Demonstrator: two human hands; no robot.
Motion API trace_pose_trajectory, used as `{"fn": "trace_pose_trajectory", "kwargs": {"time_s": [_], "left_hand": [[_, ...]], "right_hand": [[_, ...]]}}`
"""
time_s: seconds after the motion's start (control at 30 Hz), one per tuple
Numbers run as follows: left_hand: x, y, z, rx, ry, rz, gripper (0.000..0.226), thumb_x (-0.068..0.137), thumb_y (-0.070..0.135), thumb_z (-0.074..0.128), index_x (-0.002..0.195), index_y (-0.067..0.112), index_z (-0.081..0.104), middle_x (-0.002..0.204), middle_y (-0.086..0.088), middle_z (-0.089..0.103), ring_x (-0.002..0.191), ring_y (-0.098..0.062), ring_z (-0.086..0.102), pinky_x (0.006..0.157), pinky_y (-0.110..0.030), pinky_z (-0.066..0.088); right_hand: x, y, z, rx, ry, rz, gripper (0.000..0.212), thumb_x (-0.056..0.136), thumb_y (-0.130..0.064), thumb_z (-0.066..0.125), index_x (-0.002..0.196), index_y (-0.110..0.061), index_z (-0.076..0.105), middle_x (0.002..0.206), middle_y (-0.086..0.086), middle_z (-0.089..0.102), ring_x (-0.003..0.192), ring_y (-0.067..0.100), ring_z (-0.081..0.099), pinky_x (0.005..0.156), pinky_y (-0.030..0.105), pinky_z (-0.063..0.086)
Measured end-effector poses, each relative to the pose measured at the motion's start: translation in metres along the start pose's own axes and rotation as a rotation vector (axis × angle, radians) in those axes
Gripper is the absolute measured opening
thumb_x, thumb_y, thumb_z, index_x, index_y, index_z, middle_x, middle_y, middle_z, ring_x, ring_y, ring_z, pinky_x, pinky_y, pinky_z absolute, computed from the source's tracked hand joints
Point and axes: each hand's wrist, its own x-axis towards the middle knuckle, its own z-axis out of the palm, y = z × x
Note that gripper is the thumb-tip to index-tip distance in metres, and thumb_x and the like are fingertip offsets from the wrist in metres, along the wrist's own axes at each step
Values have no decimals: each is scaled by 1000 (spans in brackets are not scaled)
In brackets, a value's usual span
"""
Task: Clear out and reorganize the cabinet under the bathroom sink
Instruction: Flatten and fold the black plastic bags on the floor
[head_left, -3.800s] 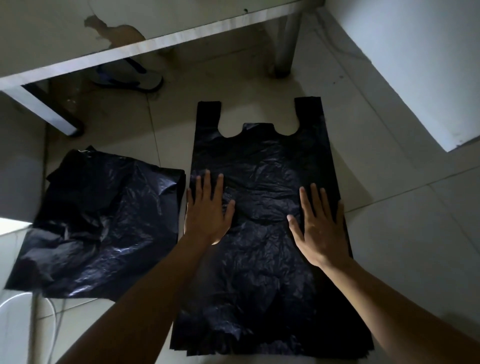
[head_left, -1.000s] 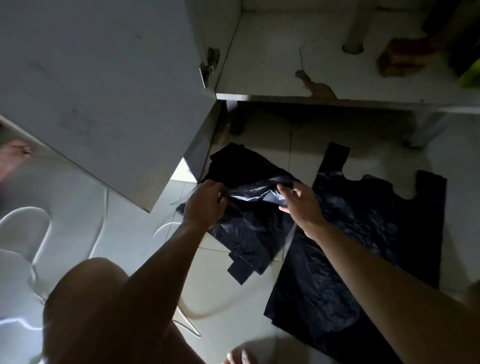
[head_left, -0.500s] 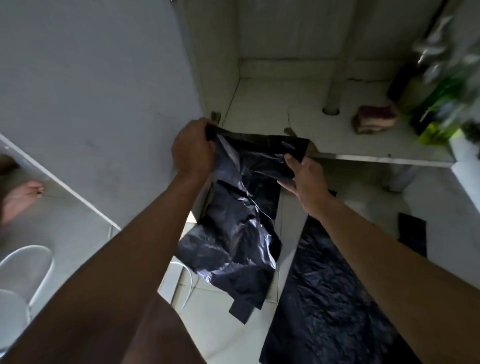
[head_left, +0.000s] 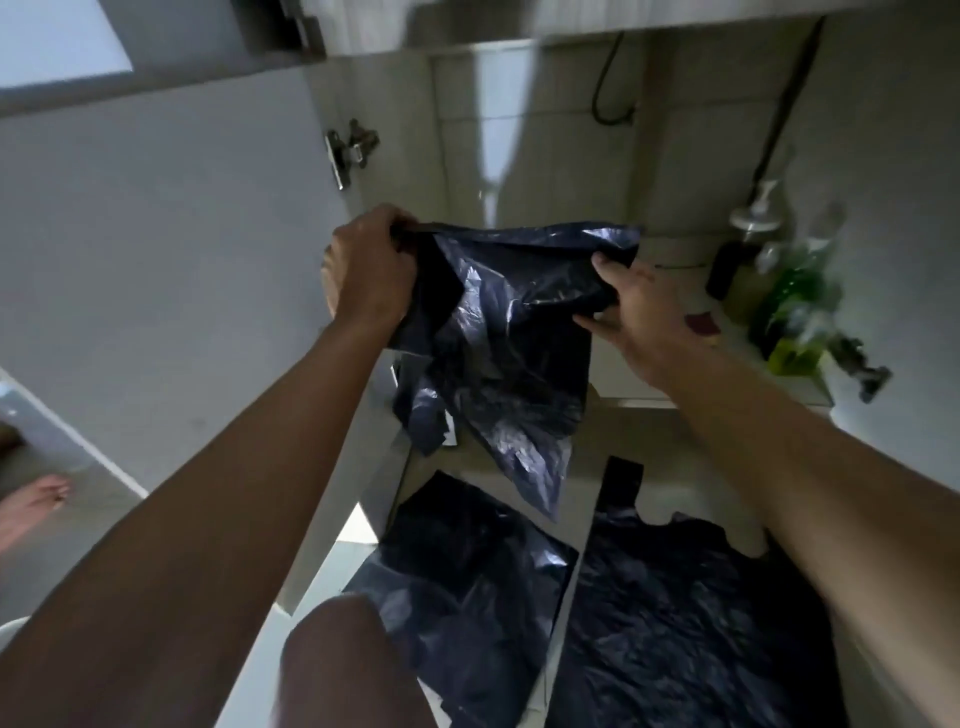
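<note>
With the left hand (head_left: 369, 270) clenched on one top corner and the right hand (head_left: 639, 317) pinching the other, the crinkled black plastic bag (head_left: 509, 332) hung before the open white cabinet (head_left: 561, 156), where an even, taut spread seemed best.

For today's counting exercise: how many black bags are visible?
3: held bag in left hand and right hand; crumpled bag on floor; flat bag beside it. More may hide underneath.

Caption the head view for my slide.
Left hand and right hand hold a black plastic bag before the open cabinet.
</note>
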Motion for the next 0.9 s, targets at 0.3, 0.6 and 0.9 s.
{"fn": "trace_pose_trajectory", "kwargs": {"time_s": [0.3,0.6,0.9], "left_hand": [[30,68,34,-55,-455,133,21,82,31,76,101,23,78,98,-3,76,93,-19,70,85,-27,53],[43,153,88,-5,-692,252,29,85,38,73,107,20,77,83,-6,71,71,-17,59,65,-26,40],[21,215,104,-219,-470,289,31,85,37,60,81,8,71,72,-15,64,70,-23,58,63,-31,40]], "right_hand": [[-3,-65,-111,-349,208,-166,10,94,-25,68,84,-27,66,86,-11,68,78,5,65,77,29,56],[-7,-108,-219,-669,476,-173,15,80,-28,83,91,-23,75,96,2,76,86,17,72,87,39,60],[-30,-135,-258,-708,762,-454,27,86,-26,57,94,-4,72,82,4,70,73,8,60,67,21,47]]}}
